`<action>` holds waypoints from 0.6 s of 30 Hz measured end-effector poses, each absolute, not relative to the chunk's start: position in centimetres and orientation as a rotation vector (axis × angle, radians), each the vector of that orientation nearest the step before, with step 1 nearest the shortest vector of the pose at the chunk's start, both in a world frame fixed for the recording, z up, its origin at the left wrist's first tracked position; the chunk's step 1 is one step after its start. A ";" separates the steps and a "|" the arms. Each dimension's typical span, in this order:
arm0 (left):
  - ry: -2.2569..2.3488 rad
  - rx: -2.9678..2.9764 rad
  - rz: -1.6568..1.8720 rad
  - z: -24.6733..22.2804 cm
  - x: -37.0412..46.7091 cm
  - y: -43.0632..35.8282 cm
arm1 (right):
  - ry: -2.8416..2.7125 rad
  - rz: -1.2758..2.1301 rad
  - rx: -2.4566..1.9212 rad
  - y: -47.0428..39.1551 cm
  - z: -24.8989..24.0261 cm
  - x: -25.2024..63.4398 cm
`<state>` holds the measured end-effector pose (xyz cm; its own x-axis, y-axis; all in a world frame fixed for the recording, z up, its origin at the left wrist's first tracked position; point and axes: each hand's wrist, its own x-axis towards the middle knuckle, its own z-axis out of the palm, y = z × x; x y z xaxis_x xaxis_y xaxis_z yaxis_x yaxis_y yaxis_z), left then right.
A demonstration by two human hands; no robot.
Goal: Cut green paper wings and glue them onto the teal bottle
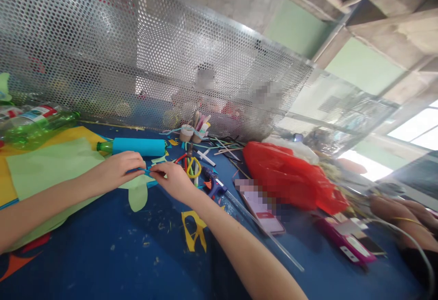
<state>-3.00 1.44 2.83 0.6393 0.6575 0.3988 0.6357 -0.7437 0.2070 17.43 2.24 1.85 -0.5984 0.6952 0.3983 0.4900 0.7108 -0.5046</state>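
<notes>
Both my hands meet over the table, pinching a small blue paper piece (147,172) between them. My left hand (126,168) is closed on its left end; my right hand (173,177) is closed on the right end. Below them lies a light green paper cut-out (138,195) with a rounded lobe. Just behind my hands a green bottle wrapped in bright blue paper (138,147) lies on its side. Under my left forearm spread light green sheets (51,168) over a yellow sheet (80,133). Scissors with yellow and red handles (193,168) lie right of my right hand.
A blue glue gun (215,185), glue stick (270,236), phone (262,206) and red plastic bag (290,174) lie to the right. Yellow scraps (194,230) are nearer. Plastic bottles (37,122) lie left, before a perforated metal screen (164,54). Another person's arm (407,218) is far right.
</notes>
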 end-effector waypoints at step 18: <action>1.184 2.690 0.678 3.9 -2.6 1.0 | -2.134 0.766 -0.896 2.7 1.8 17.7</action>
